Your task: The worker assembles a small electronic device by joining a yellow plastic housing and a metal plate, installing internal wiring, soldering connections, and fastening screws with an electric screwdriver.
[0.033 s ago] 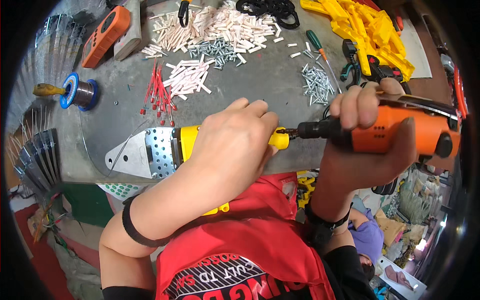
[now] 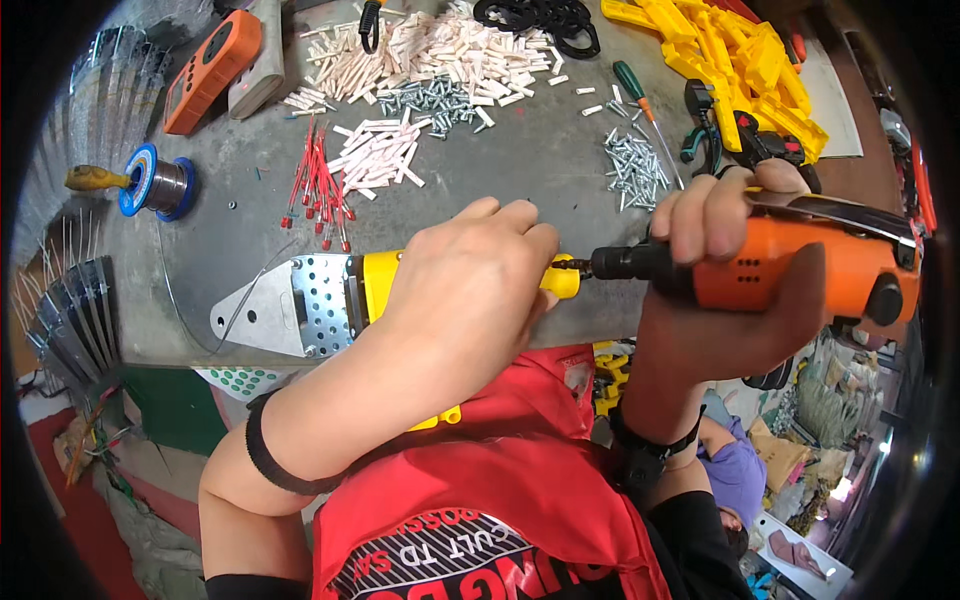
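Note:
My left hand (image 2: 470,265) is closed over a yellow plastic housing (image 2: 378,283) and presses it to the bench near its front edge. From the housing's left end stretch a perforated metal plate (image 2: 325,303) and a flat grey tapered plate (image 2: 252,318). My right hand (image 2: 715,345) grips an orange-and-black power drill (image 2: 745,268), held level. The drill's bit (image 2: 572,264) points left and meets the right end of the housing; whether it turns, I cannot tell. My left fingertips are mostly hidden behind the hand.
Beyond my hands lie white sticks (image 2: 430,50), screws (image 2: 635,165), red-tipped leads (image 2: 318,190) and a screwdriver (image 2: 645,110). Yellow plastic parts (image 2: 735,60) are heaped far right, near cutters (image 2: 703,130). A wire spool (image 2: 160,187) stands left. A person in purple (image 2: 735,470) is behind, lower right.
The drill and my right hand have shifted very slightly to the left, toward the yellow housing. My left hand stays in place.

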Demonstrator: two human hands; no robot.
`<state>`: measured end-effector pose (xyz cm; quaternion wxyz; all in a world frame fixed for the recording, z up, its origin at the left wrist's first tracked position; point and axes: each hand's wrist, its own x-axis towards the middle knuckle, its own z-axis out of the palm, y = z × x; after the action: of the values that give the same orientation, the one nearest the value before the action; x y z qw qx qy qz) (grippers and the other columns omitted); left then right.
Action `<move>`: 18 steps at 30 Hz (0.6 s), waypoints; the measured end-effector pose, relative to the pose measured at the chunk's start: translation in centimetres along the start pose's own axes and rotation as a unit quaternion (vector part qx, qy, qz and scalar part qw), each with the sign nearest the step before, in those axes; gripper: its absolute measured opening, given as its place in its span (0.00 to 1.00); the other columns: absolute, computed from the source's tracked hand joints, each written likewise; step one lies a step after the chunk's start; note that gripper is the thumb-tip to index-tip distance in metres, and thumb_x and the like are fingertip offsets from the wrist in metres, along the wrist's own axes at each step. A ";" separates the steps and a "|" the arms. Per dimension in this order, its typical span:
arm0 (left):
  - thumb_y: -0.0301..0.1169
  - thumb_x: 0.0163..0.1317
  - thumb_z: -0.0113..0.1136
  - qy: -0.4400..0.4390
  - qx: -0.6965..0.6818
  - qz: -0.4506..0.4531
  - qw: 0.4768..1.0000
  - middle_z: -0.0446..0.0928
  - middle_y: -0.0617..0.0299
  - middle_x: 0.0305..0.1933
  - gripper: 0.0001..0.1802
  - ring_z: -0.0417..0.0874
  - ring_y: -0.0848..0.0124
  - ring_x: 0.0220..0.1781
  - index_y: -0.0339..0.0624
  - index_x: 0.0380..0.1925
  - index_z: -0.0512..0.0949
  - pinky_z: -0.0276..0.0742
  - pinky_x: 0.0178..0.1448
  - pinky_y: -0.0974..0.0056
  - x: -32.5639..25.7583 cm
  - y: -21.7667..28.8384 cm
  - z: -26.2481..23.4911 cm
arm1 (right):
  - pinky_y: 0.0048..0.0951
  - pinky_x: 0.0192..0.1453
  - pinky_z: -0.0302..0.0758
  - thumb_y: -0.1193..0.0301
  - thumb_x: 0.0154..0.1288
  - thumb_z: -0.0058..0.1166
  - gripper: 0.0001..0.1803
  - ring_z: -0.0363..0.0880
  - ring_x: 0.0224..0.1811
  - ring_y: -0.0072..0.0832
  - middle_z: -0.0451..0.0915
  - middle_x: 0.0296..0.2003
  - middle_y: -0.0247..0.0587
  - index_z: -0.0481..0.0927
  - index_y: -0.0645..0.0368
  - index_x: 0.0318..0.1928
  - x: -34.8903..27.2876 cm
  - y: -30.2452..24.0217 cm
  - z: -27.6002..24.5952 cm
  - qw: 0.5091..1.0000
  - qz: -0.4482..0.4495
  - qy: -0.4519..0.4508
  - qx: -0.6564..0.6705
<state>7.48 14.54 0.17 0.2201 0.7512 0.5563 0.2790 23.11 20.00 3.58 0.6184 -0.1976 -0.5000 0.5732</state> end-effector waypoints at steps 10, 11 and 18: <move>0.29 0.45 0.71 0.029 -0.033 -0.018 0.999 0.73 0.57 0.33 0.14 0.77 0.55 0.41 0.41 0.29 0.75 0.74 0.42 0.54 -0.4 -0.5 0.7 | 0.31 0.33 0.70 0.51 0.66 0.45 0.25 0.69 0.23 0.27 0.68 0.23 0.36 0.69 0.62 0.46 -0.7 1.3 1.6 0.994 0.022 -0.081 -0.071; 0.29 0.44 0.71 0.035 -0.021 -0.010 0.999 0.74 0.57 0.33 0.14 0.77 0.55 0.41 0.41 0.29 0.75 0.74 0.43 0.54 -0.5 -0.5 0.8 | 0.31 0.32 0.70 0.51 0.66 0.45 0.24 0.69 0.23 0.27 0.67 0.23 0.36 0.69 0.62 0.46 -0.8 1.4 1.8 0.991 0.014 -0.093 -0.100; 0.28 0.44 0.71 0.011 0.025 -0.005 1.000 0.74 0.55 0.38 0.16 0.77 0.55 0.44 0.40 0.32 0.74 0.76 0.45 0.55 -0.4 -0.4 0.9 | 0.30 0.34 0.66 0.44 0.63 0.45 0.36 0.67 0.25 0.24 0.66 0.24 0.30 0.69 0.64 0.58 -1.5 -0.5 1.0 0.994 0.000 -0.098 -0.044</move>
<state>7.73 14.24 -0.81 0.1963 0.7505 0.5694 0.2720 22.75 18.20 3.81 0.5568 -0.1678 -0.5833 0.5671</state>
